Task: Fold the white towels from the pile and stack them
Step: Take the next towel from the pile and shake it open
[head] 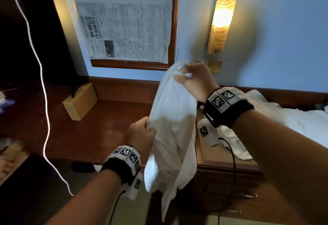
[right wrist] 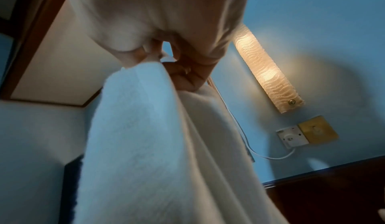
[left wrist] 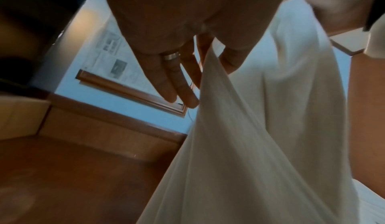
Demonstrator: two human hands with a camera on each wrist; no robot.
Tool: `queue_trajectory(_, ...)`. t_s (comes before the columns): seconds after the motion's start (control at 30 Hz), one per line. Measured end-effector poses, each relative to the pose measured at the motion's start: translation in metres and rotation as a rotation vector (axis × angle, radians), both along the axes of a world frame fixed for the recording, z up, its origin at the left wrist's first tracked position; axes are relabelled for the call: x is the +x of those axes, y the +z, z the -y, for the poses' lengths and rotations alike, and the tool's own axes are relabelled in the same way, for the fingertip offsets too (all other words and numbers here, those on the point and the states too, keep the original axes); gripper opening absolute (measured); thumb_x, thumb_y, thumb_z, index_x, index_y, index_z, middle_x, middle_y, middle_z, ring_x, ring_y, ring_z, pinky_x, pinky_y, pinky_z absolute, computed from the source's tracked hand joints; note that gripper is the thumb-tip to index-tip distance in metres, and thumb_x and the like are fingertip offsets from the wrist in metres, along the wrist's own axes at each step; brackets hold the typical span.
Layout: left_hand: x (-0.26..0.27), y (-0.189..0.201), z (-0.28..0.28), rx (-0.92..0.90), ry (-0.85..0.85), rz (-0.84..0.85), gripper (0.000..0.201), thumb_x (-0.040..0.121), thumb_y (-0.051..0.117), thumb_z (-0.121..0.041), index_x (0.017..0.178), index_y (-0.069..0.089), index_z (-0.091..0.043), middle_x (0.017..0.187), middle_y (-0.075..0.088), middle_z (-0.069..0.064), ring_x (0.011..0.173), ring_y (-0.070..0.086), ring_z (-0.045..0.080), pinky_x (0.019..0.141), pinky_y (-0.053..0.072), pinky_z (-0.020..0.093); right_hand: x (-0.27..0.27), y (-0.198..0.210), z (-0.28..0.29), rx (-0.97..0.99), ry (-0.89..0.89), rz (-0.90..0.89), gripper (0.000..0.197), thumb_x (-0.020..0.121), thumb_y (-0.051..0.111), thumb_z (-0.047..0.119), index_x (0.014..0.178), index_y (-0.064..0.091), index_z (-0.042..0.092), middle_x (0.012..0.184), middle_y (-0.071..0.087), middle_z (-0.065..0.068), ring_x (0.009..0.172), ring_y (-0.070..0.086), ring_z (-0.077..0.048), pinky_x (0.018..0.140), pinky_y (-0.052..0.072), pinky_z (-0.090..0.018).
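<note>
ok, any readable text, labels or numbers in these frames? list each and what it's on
None is legible.
Newspaper sheets in the wooden frame: print and headlines too blurred to read.
Wrist bands on both hands: black-and-white square marker patterns only, no letters or digits.
Wall socket: any marking too small to read.

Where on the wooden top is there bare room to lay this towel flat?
Bare wood lies between the cardboard box and the held towel. To the right, the towel pile crowds the surface.
</note>
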State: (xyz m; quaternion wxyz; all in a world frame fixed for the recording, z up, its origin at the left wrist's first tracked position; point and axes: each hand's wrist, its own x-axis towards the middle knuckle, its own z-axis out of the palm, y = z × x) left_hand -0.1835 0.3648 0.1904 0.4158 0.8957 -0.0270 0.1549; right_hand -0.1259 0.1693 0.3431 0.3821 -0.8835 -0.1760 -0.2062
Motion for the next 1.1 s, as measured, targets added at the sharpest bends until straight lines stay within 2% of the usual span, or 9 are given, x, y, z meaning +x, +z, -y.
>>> queue_trajectory(0.07, 0.002, -0.012, -0.009, 0.021, 0.024, -0.105, 0.005, 0.077, 0.057, -0.019, 0.078, 0.057, -0.014, 0.067, 0.061, 0.002, 0.067, 0.057, 0.029, 0.060, 0.047, 0.039, 0.001, 0.012, -0.003, 0.091, 0.008, 0.021, 0.045, 0.088, 0.070, 0.019, 0.050, 0.051, 0.036, 0.051, 0.046, 0.013, 0.056, 0.045, -0.005, 0.061, 0.034, -0.020)
queue_trajectory(0.17, 0.007, -0.032, -0.031, 0.007, 0.042, -0.223, 0.008, 0.079, 0.056, -0.018, 0.082, 0.059, -0.011, 0.073, 0.063, 0.008, 0.071, 0.058, 0.032, 0.062, 0.047, 0.037, 0.001, 0.026, 0.001, 0.217, -0.043, 0.045, 0.006, 0.089, 0.071, 0.026, 0.086, 0.076, 0.027, 0.048, 0.053, 0.027, 0.049, 0.048, 0.008, 0.057, 0.034, -0.007)
queue_trajectory(0.3, 0.013, -0.045, -0.072, -0.125, 0.027, -0.273, 0.026, 0.089, 0.066, -0.030, 0.068, 0.061, -0.016, 0.065, 0.061, 0.002, 0.067, 0.056, 0.026, 0.062, 0.043, 0.033, 0.013, 0.024, 0.019, 0.325, -0.212, -0.014, 0.020, 0.081, 0.073, 0.039, 0.071, 0.076, 0.022, 0.060, 0.062, 0.010, 0.061, 0.058, -0.007, 0.061, 0.048, -0.027)
queue_trajectory(0.4, 0.018, -0.028, -0.106, -0.294, 0.249, -0.136, 0.023, 0.092, 0.070, -0.027, 0.072, 0.065, -0.017, 0.070, 0.061, 0.002, 0.072, 0.056, 0.023, 0.059, 0.040, 0.029, 0.015, 0.004, 0.039, 0.295, -0.318, -0.125, 0.030, 0.078, 0.076, 0.035, 0.074, 0.072, 0.006, 0.071, 0.060, -0.004, 0.068, 0.054, -0.015, 0.065, 0.046, -0.033)
queue_trajectory(0.47, 0.023, -0.005, -0.127, -0.408, 0.423, -0.002, 0.017, 0.092, 0.069, -0.027, 0.080, 0.067, -0.014, 0.077, 0.062, 0.003, 0.074, 0.056, 0.022, 0.059, 0.038, 0.028, 0.013, -0.018, 0.048, 0.253, -0.384, -0.210, 0.023, 0.079, 0.078, 0.034, 0.069, 0.071, 0.014, 0.076, 0.064, -0.007, 0.072, 0.055, -0.016, 0.070, 0.049, -0.036)
queue_trajectory(0.63, 0.045, 0.027, -0.154, -0.560, 0.397, 0.210, 0.018, 0.094, 0.067, -0.033, 0.090, 0.067, -0.016, 0.071, 0.058, -0.010, 0.062, 0.051, 0.003, 0.058, 0.043, 0.022, 0.004, -0.074, 0.044, 0.259, -0.445, -0.373, 0.020, 0.076, 0.077, 0.038, 0.070, 0.075, 0.019, 0.092, 0.072, -0.009, 0.084, 0.068, -0.028, 0.084, 0.057, -0.043)
queue_trajectory(0.8, 0.057, 0.019, -0.175, -0.428, 0.292, 0.097, 0.022, 0.097, 0.057, -0.035, 0.091, 0.064, -0.015, 0.075, 0.056, -0.004, 0.073, 0.050, 0.012, 0.067, 0.040, 0.025, -0.014, -0.124, 0.028, 0.344, -0.478, -0.461, 0.020, 0.078, 0.078, 0.028, 0.074, 0.074, 0.009, 0.079, 0.071, -0.009, 0.073, 0.064, -0.023, 0.071, 0.056, -0.039)
queue_trajectory(0.93, 0.048, 0.009, -0.184, -0.429, 0.157, -0.116, 0.017, 0.069, 0.054, -0.035, 0.071, 0.055, -0.019, 0.069, 0.052, -0.004, 0.071, 0.047, 0.016, 0.069, 0.036, 0.032, -0.026, -0.157, 0.022, 0.355, -0.489, -0.503, 0.029, 0.082, 0.077, 0.024, 0.075, 0.069, -0.003, 0.061, 0.058, -0.003, 0.057, 0.050, -0.015, 0.056, 0.044, -0.028)
queue_trajectory(1.1, 0.034, -0.004, -0.191, -0.156, 0.021, -0.190, 0.014, 0.072, 0.061, -0.018, 0.084, 0.064, -0.012, 0.078, 0.061, 0.003, 0.073, 0.054, 0.020, 0.067, 0.042, 0.032, -0.034, -0.163, 0.016, 0.380, -0.500, -0.538, 0.021, 0.085, 0.076, 0.025, 0.083, 0.073, 0.004, 0.074, 0.064, -0.009, 0.063, 0.056, -0.017, 0.061, 0.049, -0.031)
